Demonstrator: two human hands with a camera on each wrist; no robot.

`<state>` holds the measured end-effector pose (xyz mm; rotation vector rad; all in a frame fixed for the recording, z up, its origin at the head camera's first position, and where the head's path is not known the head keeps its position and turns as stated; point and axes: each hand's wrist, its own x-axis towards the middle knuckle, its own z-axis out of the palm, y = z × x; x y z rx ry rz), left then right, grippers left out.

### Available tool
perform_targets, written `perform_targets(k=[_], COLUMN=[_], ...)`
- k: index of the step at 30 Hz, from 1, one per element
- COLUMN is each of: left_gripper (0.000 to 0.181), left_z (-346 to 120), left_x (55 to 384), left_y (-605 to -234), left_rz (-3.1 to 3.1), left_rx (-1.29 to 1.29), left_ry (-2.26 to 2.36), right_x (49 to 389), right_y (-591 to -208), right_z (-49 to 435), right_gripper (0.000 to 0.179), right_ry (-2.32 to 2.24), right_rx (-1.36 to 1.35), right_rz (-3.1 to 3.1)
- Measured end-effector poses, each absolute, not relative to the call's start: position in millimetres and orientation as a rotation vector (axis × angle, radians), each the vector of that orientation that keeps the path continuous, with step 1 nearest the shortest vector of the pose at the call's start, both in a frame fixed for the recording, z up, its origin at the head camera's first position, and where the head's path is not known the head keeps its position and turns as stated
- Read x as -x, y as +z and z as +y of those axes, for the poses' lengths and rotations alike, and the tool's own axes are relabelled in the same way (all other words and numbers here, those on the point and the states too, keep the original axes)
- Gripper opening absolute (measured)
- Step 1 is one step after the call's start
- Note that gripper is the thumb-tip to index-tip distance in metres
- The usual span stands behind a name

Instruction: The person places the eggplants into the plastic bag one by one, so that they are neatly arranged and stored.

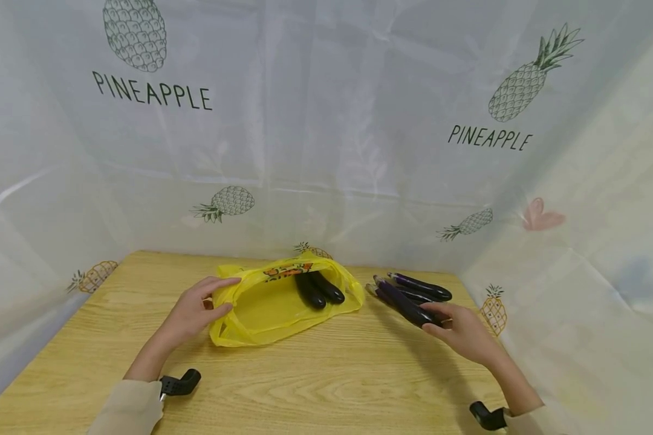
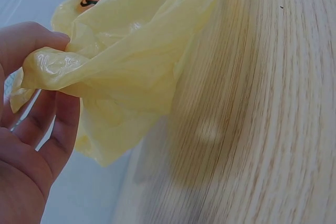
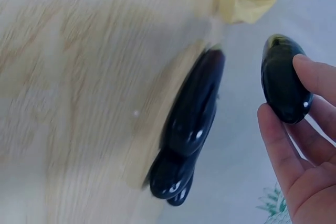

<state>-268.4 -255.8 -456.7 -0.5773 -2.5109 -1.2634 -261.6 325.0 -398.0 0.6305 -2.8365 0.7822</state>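
A yellow plastic bag [image 1: 272, 311] with an orange and black print lies on its side on the table, its mouth gaping toward me. My left hand [image 1: 193, 309] pinches the left edge of the mouth, thumb above and fingers below, as the left wrist view shows on the bag [image 2: 131, 72]. Two dark purple eggplants [image 1: 311, 292] lie inside, toward the right. In my right hand [image 1: 465, 333] another eggplant [image 3: 283, 82] is gripped near its rounded end, tilted, with the stem end pointing to the bag. Loose eggplants [image 3: 191, 114] lie beneath and beside it.
The wooden table [image 1: 315, 386] ends at the back against a white curtain [image 1: 326, 133] printed with pineapples, which also closes off both sides. Black camera mounts [image 1: 182, 382] stick out at both wrists. The eggplant pile sits right of the bag, near the table's right edge.
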Motion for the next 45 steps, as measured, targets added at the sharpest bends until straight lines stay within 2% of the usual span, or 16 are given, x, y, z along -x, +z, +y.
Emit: perform_targets(k=[29, 45], left_gripper=[0.056, 0.056], left_z=[-253, -255], left_x=[267, 266], left_y=[-452, -452], left_rz=[-2.525, -2.520], left_rx=[0.568, 0.568], left_ry=[-1.248, -1.256], right_x=[263, 269], right_y=[-401, -410], right_z=[249, 203], right_gripper=[0.044, 0.036], right_ry=[0.956, 1.035], right_rx=[-0.678, -0.814], right_rz=[-2.827, -2.782])
